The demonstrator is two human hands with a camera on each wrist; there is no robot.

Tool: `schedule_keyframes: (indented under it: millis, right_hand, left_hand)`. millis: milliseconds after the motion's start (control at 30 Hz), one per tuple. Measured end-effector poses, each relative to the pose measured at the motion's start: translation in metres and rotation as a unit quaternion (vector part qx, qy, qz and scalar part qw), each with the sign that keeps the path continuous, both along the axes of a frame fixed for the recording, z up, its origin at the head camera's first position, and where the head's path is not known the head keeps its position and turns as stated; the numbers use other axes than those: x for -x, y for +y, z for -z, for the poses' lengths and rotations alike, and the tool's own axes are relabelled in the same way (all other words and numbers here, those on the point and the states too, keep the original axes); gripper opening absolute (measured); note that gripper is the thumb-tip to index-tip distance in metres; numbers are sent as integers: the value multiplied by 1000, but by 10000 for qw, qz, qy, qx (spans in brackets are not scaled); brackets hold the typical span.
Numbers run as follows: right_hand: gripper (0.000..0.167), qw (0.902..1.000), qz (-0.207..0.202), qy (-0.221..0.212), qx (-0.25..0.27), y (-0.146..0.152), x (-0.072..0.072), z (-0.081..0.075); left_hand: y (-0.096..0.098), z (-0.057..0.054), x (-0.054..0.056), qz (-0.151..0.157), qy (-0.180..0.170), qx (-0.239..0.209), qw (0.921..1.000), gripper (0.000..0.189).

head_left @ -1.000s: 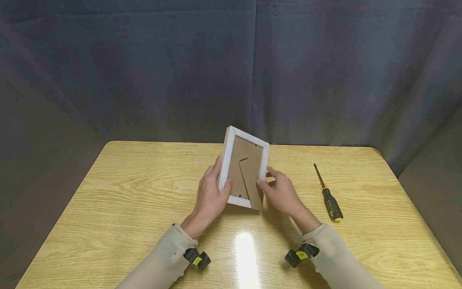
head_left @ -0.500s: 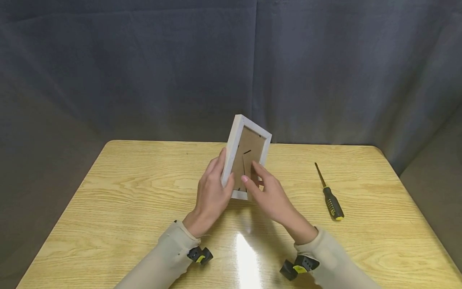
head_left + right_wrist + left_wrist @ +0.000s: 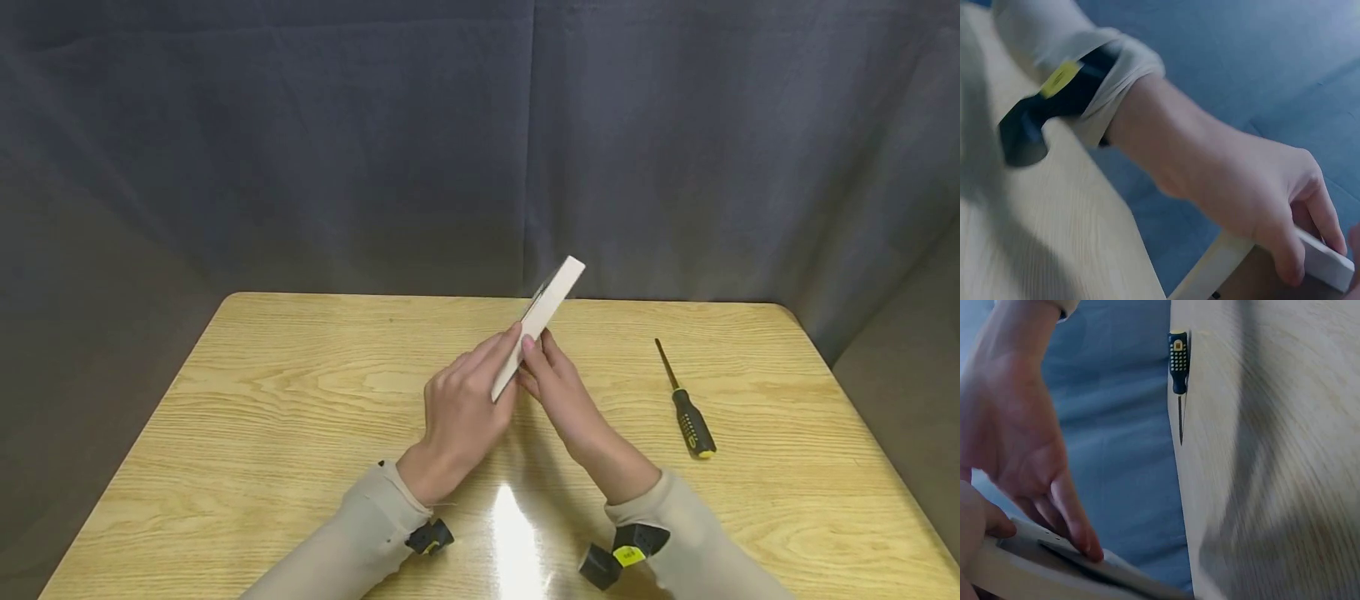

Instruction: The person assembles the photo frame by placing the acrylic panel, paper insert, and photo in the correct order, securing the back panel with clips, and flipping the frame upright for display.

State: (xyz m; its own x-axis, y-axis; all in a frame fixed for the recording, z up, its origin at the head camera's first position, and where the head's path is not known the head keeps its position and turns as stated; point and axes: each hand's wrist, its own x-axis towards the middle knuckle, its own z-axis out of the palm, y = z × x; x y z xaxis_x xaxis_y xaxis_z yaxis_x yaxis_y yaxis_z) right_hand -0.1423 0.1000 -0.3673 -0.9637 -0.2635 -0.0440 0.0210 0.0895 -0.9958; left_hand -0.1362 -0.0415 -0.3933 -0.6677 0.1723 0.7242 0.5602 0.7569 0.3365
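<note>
A white picture frame (image 3: 542,310) is held tilted above the table, seen nearly edge-on in the head view. My left hand (image 3: 467,400) grips its lower left part. In the right wrist view that hand's thumb lies over the white border (image 3: 1327,264), and a strip of brown backing shows below. My right hand (image 3: 572,404) holds the frame from the other side, its thumb on the narrow edge. The left wrist view has the right hand's fingers (image 3: 1075,515) touching the frame (image 3: 1029,575), beside a dark slot or gap in it. Most of the frame's two faces are hidden.
A screwdriver (image 3: 688,408) with a black and yellow handle lies on the right of the wooden table (image 3: 285,383). A dark grey curtain (image 3: 337,167) hangs behind the table. Each wrist carries a black camera (image 3: 431,537) on a strap.
The picture frame has turned from showing its brown back to nearly edge-on, its top swinging right. My right hand left its right border, touched the stand on the back, then took hold again.
</note>
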Motion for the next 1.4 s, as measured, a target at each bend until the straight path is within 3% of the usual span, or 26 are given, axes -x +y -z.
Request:
schedule_keyframes:
  millis: [100,267,433,700,833,933,1000,1067,1167,1300,1400]
  right_hand:
    - [65,9973,116,-256,674,-2,0,-2]
    - [56,9903,392,-493,1242,-3,2,-1]
    - [54,9854,581,-549,1507,-1,4,-1]
    - [51,9789,1087,-607,1619,4,2,0]
    - [48,9771,1190,-606,1655,8,2,1]
    - [48,9754,1139,-681,1758,12,1,1]
    - [48,9751,1062,-739,1800,15,0,0]
    - [49,9762,967,-770,1783,18,-1,0]
    - [50,9781,920,-816,1681,21,-2,1]
    - [50,9800,846,-883,1569,24,-4,1]
    - [50,9815,763,-913,1499,27,-3,2]
  left_hand:
    - [3,1,-3,-2,189,292,9994,50]
    - [7,2,-6,164,107,516,9985,50]
    - [11,1,-10,427,-31,550,9976,48]
    - [9,-2,-15,1158,-530,423,9910,49]
    - [2,-9,-10,1298,-560,24,9900,43]
    - [-7,-16,-2,1097,-675,-551,9901,40]
    - [-14,-22,4,909,-1060,-1017,9850,40]
    - [-23,-25,10,828,-1555,-1472,9733,43]
    - [-34,-26,18,896,-2334,-2085,9455,45]
    - [-41,-23,25,1322,-3181,-2718,8986,47]
    - [-43,-22,28,1630,-3795,-2958,8613,49]
